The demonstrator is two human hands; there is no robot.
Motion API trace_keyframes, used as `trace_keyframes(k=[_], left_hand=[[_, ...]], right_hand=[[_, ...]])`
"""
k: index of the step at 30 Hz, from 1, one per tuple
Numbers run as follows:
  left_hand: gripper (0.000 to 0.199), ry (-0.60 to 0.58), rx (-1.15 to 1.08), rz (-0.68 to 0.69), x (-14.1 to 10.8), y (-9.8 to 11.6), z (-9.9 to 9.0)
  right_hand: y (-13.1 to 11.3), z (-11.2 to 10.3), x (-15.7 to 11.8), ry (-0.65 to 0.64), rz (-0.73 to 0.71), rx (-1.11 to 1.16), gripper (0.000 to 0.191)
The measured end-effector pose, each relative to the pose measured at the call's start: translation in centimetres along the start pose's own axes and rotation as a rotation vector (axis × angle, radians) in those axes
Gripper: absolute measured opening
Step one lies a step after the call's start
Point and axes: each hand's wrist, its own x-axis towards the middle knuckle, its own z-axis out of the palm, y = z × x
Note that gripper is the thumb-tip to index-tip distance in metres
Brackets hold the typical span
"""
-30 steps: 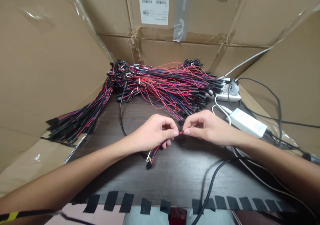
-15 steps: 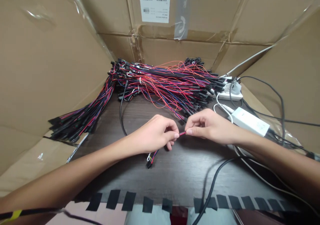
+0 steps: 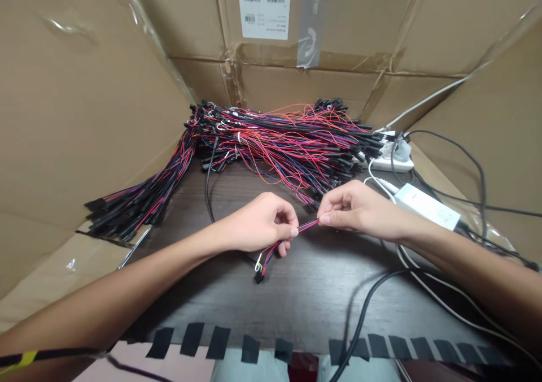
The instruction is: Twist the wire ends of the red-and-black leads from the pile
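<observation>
Left hand [image 3: 271, 224] pinches a red-and-blue wire lead [image 3: 308, 225] between thumb and finger; right hand [image 3: 349, 209] pinches it farther along. Against a second ago, the hands stand wider apart and more wire shows between them; judged to be a straightening of the lead. Its black connector [image 3: 259, 278] juts below the left hand, contact with the dark table [image 3: 305, 303] unclear. Beyond: a large wire pile [image 3: 279, 136]

Both arms are bare, no sleeves in sight. Left arm [image 3: 161, 272] runs up from the bottom left corner, right arm [image 3: 459, 266] in from the lower right. Left hand's [image 3: 260, 224] pinching thumb-to-finger, fingertips poking out below. Right hand's [image 3: 359, 211] pinching too, fingers curled, just beside it.
</observation>
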Motion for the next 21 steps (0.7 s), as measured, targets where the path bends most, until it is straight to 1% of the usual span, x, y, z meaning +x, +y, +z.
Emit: trace_keyframes(k=[2,4,8,10,14,17,21], left_hand=[[0.010,-0.048,-0.032,-0.019,-0.09,0.08,-0.15],[0.010,-0.065,-0.091,-0.028,-0.13,0.11,-0.21],[0.010,-0.064,-0.295,-0.037,-0.11,0.05,-0.25],[0.010,-0.061,-0.349,-0.052,-0.10,-0.02,-0.30],[0.009,-0.057,-0.334,-0.092,-0.13,-0.05,-0.39],[0.008,-0.034,-0.298,-0.081,-0.15,0.02,-0.38],[0.007,-0.047,-0.269,-0.071,-0.08,-0.09,-0.28]], right_hand=[[-0.19,0.01,-0.01,-0.006,0.005,-0.008,0.021],[-0.32,-0.03,-0.02,-0.007,0.015,-0.004,0.021],[-0.36,-0.20,-0.07,0.028,0.003,0.014,0.021],[-0.37,-0.26,-0.09,0.041,-0.007,0.001,0.021],[-0.38,-0.28,-0.05,0.040,-0.017,-0.040,0.021],[-0.36,-0.33,-0.01,0.053,-0.021,-0.042,0.021],[-0.28,-0.47,0.00,0.064,-0.013,-0.026,0.020]])
